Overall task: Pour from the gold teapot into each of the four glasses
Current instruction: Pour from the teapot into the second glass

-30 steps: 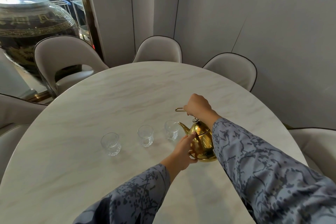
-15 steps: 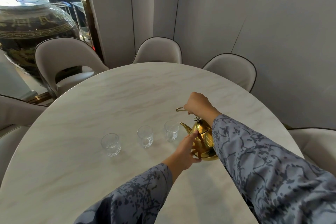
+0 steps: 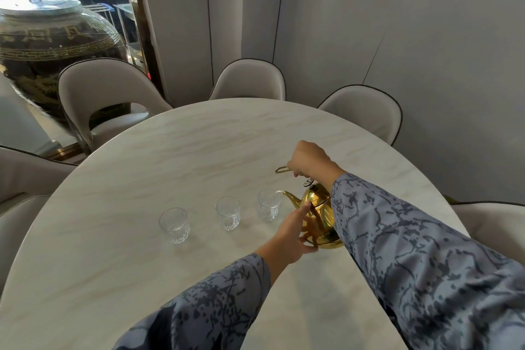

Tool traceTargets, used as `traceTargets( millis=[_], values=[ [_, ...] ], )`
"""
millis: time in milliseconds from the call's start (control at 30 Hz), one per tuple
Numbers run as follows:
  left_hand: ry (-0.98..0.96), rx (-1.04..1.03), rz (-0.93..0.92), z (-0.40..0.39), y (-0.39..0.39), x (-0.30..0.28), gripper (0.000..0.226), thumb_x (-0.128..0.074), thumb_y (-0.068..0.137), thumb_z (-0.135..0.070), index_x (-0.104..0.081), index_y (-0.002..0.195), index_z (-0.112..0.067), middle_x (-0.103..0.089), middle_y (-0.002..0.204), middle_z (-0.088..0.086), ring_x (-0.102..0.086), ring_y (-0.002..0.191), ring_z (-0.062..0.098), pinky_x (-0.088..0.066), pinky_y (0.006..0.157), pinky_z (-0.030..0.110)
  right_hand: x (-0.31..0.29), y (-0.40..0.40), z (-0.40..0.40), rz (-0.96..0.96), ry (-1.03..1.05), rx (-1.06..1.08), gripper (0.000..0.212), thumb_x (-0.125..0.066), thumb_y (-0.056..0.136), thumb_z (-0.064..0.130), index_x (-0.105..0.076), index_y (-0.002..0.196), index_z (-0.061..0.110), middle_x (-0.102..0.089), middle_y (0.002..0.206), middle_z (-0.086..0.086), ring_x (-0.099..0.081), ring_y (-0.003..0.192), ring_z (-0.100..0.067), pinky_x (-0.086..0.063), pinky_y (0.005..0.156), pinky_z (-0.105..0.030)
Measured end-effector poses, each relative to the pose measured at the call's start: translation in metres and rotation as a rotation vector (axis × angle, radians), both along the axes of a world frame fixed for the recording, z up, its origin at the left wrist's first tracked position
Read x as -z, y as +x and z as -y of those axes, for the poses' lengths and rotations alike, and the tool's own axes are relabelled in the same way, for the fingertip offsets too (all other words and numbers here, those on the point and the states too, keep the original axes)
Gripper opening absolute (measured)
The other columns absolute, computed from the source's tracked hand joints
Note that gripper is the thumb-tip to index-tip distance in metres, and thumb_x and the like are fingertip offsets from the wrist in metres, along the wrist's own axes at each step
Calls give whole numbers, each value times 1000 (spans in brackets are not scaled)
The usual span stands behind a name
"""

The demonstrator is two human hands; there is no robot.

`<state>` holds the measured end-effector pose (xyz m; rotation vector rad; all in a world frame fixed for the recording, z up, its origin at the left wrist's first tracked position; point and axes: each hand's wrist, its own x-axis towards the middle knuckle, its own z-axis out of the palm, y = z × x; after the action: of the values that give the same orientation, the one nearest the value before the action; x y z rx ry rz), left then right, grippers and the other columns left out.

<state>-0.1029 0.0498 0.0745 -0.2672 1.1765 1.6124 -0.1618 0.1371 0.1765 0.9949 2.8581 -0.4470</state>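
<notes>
The gold teapot hangs tilted above the marble table, spout pointing left over the rim of the right glass. A small trickle shows at the spout tip. My right hand is closed on the teapot's wire handle above the lid. My left hand lies flat against the pot's near side, steadying it. Two more clear glasses stand in the row: the middle glass and the left glass. A fourth glass is not visible; my right arm may hide it.
Several beige chairs ring the round table, one at the far side and one at the right. A large dark jar stands behind glass at the left. A grey wall lies beyond.
The teapot has tipped a little further toward the right glass, its spout now at the rim with liquid starting to show. Both hands keep their hold; the glasses have not moved.
</notes>
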Motion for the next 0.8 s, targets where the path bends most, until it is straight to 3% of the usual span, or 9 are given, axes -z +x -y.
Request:
traceTargets(
  millis=[300, 500, 633, 800],
  values=[
    [15, -1, 19, 0, 2, -5, 68, -64, 87, -46, -37, 142, -17, -34, 155, 17, -31, 142, 41, -35, 109, 58, -4, -1, 2, 12, 16, -13, 19, -67, 87, 8, -60, 69, 9, -69, 83, -11, -66, 76, -28, -55, 73, -37],
    [22, -4, 18, -1, 1, -8, 61, -64, 88, -45, -39, 136, -17, -35, 153, 18, -33, 141, 40, -35, 109, 58, -7, -2, 1, 18, 18, -13, 23, -70, 84, 7, -57, 65, 10, -72, 88, -13, -69, 83, -30, -55, 74, -37],
    [24, -4, 10, -3, 0, -8, 48, -64, 87, -46, -43, 118, -16, -39, 150, 18, -36, 139, 40, -37, 110, 58, -9, -2, -1, 7, 18, -15, 18, -71, 83, 7, -60, 69, 8, -69, 84, -12, -65, 77, -29, -53, 71, -36],
    [9, -9, -1, -5, 0, -7, 52, -66, 86, -47, -43, 122, -16, -39, 150, 18, -37, 139, 40, -38, 109, 58, -8, -2, -4, -1, 11, -8, 23, -70, 84, 7, -57, 65, 9, -65, 78, -11, -62, 75, -28, -50, 67, -33]
  ],
)
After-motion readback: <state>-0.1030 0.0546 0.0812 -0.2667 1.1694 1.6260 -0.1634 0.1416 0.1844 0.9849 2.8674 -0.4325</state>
